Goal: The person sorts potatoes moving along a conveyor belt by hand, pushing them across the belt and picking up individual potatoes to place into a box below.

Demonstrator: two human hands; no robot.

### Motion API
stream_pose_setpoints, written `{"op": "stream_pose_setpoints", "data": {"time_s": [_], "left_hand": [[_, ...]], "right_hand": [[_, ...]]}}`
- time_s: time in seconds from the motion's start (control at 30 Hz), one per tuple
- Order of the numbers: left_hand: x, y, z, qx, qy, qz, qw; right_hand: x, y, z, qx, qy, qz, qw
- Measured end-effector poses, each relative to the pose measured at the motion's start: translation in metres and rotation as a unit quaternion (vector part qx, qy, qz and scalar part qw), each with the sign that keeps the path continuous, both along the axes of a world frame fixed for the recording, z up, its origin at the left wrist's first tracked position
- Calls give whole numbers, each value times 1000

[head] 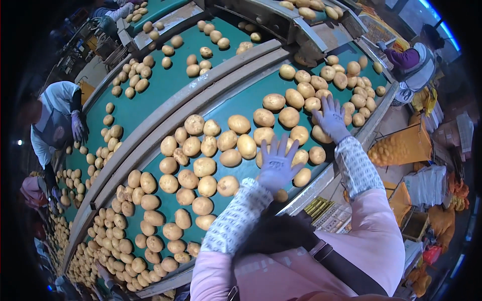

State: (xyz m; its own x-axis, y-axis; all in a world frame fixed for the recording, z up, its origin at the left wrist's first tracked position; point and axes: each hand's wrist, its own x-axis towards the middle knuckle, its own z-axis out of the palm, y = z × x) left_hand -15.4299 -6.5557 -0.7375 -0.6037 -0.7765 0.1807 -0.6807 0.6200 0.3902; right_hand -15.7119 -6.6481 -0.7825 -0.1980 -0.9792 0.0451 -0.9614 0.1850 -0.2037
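Note:
My left hand, in a pale purple glove with a dark print on its back, lies spread palm down over several potatoes. Its fingers are apart, and the potatoes beneath are partly hidden. Farther right, my right hand, gloved alike, is spread over more potatoes near the belt's near edge. Neither hand grips anything that I can see. Loose brown potatoes cover much of the green conveyor belt around both hands, thickest toward the lower left.
A raised metal divider separates a second green belt, where a co-worker leans in. Another person stands at the upper right. Beside me are an orange mesh sack of potatoes and plastic crates. A co-worker's hand reaches in lower left.

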Motion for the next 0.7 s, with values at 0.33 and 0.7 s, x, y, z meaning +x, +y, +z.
{"op": "stream_pose_setpoints", "data": {"time_s": [0.33,0.7], "left_hand": [[10,-20,-6,16,96,70,993],[42,-29,5,81,-138,247,956]], "right_hand": [[-135,-132,-55,120,-163,6,979],[-79,-80,2,70,-275,100,954]]}}
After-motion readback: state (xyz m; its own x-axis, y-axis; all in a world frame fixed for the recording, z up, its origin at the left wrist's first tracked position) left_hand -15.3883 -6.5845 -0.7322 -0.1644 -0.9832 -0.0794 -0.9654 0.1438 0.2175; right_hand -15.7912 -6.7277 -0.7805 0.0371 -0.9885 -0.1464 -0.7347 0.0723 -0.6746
